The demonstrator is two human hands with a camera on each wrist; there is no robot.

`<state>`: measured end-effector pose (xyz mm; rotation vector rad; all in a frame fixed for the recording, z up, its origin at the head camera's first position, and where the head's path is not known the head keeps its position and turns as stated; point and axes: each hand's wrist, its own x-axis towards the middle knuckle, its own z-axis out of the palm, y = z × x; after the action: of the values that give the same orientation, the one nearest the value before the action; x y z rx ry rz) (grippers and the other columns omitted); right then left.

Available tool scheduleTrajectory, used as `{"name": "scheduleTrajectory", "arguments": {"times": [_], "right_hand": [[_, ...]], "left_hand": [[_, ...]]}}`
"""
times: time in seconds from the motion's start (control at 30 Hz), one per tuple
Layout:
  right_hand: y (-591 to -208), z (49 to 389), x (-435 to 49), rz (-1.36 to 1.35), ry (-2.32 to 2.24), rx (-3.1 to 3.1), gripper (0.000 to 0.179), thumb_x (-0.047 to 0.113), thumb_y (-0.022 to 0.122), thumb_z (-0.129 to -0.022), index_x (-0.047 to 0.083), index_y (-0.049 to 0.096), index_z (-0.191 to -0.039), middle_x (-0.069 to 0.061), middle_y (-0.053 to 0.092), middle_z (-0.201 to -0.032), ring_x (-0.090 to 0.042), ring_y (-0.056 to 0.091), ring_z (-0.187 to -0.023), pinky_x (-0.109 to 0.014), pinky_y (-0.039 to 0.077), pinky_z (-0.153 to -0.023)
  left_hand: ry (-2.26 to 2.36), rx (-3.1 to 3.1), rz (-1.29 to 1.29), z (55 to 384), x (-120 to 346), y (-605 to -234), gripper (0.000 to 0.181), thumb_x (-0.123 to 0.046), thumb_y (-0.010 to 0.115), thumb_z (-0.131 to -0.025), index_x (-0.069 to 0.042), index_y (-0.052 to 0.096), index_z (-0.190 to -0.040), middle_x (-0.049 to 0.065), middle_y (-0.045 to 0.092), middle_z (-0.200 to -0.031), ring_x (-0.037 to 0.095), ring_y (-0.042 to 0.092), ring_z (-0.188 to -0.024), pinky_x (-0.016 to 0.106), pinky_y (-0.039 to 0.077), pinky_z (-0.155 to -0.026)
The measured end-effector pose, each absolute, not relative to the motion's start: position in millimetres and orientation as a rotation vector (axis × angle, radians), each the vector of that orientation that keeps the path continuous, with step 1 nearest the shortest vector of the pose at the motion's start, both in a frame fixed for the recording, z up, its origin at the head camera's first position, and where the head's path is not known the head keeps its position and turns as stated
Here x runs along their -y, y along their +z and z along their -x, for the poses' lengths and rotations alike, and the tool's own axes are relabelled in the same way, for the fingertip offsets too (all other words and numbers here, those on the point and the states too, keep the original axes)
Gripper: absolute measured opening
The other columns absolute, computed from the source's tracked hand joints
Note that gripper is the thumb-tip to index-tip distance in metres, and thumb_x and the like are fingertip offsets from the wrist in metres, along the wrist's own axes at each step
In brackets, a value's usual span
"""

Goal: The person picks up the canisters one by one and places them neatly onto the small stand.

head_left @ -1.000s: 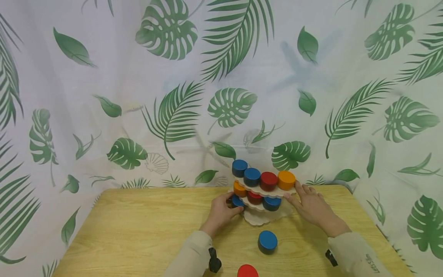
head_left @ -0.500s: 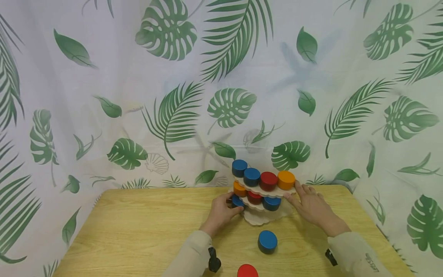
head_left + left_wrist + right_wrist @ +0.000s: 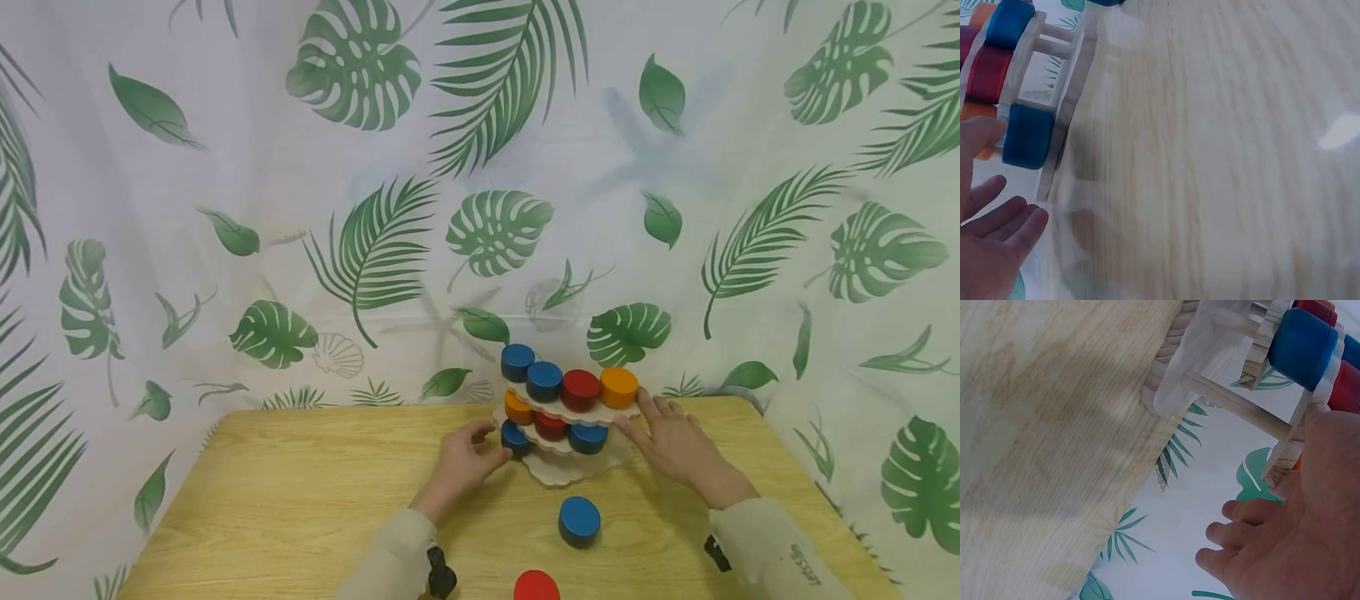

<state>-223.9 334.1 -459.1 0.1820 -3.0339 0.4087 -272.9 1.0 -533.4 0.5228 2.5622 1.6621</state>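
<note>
A pale wooden tiered stand [image 3: 558,473] with scalloped shelves stands at the back of the table. Its top shelf bears two blue discs, a red disc [image 3: 581,390] and an orange disc [image 3: 618,387]. On the lower levels sit an orange, a red and two blue discs. My left hand [image 3: 461,462] is beside the lower left blue disc [image 3: 1029,137], fingers spread and thumb tip close to it. With thumb and index finger, my right hand [image 3: 678,446] pinches the right end of the top shelf; its other fingers [image 3: 1225,531] extend loosely beyond the edge.
A loose blue disc [image 3: 580,521] lies on the wooden table [image 3: 322,492] in front of the stand, between the forearms. Nearer the front is a red disc [image 3: 536,587], cut by the frame edge. A leaf-patterned curtain [image 3: 405,167] hangs behind the table.
My left hand has let go of the lower left blue disc and drawn back slightly to the left. The right hand stays at the top shelf's end.
</note>
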Motion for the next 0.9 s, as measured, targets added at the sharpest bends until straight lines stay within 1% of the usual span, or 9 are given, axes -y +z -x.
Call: {"name": "scheduleTrajectory", "arguments": {"times": [0.13,0.33,0.4,0.43,0.57,0.67,0.7,0.77,0.9], "right_hand": [[-459,224,-333,-0.181,0.409,3.034,0.084,0.056,0.039,-0.111,-0.013,0.030,-0.158,-0.046,0.041,-0.153,-0.068,0.036,-0.142,-0.081,0.031,-0.112],[-457,223,-333,-0.188,0.412,3.029,0.083,0.055,0.040,-0.111,-0.014,0.031,-0.157,-0.046,0.043,-0.151,-0.068,0.037,-0.141,-0.082,0.032,-0.111],[-457,223,-332,-0.185,0.413,3.028,0.083,0.055,0.041,-0.111,-0.014,0.031,-0.157,-0.046,0.043,-0.151,-0.068,0.038,-0.141,-0.082,0.031,-0.111],[-457,223,-332,-0.182,0.414,3.031,0.083,0.055,0.040,-0.111,-0.014,0.031,-0.158,-0.045,0.042,-0.152,-0.067,0.037,-0.141,-0.082,0.031,-0.111],[-459,223,-333,-0.178,0.416,3.037,0.085,0.056,0.039,-0.111,-0.013,0.030,-0.158,-0.045,0.042,-0.153,-0.067,0.037,-0.141,-0.082,0.030,-0.112],[-458,223,-334,-0.179,0.416,3.038,0.085,0.057,0.039,-0.111,-0.013,0.030,-0.158,-0.046,0.041,-0.152,-0.068,0.036,-0.141,-0.082,0.030,-0.111],[-458,223,-333,-0.177,0.420,3.041,0.085,0.057,0.039,-0.111,-0.013,0.030,-0.158,-0.045,0.041,-0.153,-0.068,0.036,-0.142,-0.082,0.029,-0.112],[-458,224,-333,-0.177,0.420,3.042,0.085,0.057,0.039,-0.111,-0.013,0.029,-0.158,-0.045,0.041,-0.153,-0.068,0.036,-0.142,-0.082,0.029,-0.112],[-460,224,-334,-0.176,0.420,3.043,0.086,0.057,0.039,-0.111,-0.013,0.029,-0.159,-0.045,0.040,-0.153,-0.068,0.036,-0.142,-0.082,0.029,-0.113]], "left_hand": [[1.681,-2.562,-0.531,267,10,-531,0.049,-0.022,0.079,-0.092,0.005,0.067,-0.132,0.024,0.069,-0.133,0.044,0.065,-0.125,0.054,0.058,-0.102],[1.681,-2.485,-0.665,259,23,-534,0.049,-0.021,0.075,-0.095,0.006,0.065,-0.135,0.024,0.069,-0.133,0.042,0.066,-0.123,0.053,0.058,-0.103],[1.664,-2.446,-0.709,255,26,-534,0.050,-0.023,0.075,-0.095,0.005,0.065,-0.135,0.024,0.069,-0.133,0.041,0.067,-0.123,0.050,0.059,-0.102],[1.657,-2.424,-0.725,252,27,-533,0.050,-0.024,0.076,-0.095,0.004,0.065,-0.135,0.024,0.069,-0.132,0.040,0.067,-0.123,0.049,0.059,-0.101],[1.620,-2.337,-0.779,241,29,-530,0.052,-0.028,0.079,-0.094,0.001,0.067,-0.135,0.021,0.070,-0.133,0.037,0.068,-0.122,0.033,0.061,-0.098],[1.610,-2.277,-0.816,232,29,-527,0.049,-0.027,0.081,-0.093,0.001,0.068,-0.132,0.020,0.072,-0.131,0.035,0.069,-0.121,0.026,0.059,-0.097],[1.610,-2.260,-0.825,229,29,-526,0.048,-0.026,0.081,-0.093,0.001,0.069,-0.131,0.020,0.072,-0.129,0.034,0.070,-0.119,0.026,0.059,-0.097],[1.604,-2.226,-0.843,224,28,-525,0.045,-0.023,0.081,-0.093,0.001,0.070,-0.129,0.020,0.073,-0.126,0.030,0.071,-0.116,0.027,0.058,-0.098],[1.589,-2.142,-0.864,215,29,-522,0.043,-0.021,0.080,-0.092,0.000,0.070,-0.128,0.019,0.074,-0.124,0.016,0.071,-0.110,0.026,0.058,-0.098]]}}
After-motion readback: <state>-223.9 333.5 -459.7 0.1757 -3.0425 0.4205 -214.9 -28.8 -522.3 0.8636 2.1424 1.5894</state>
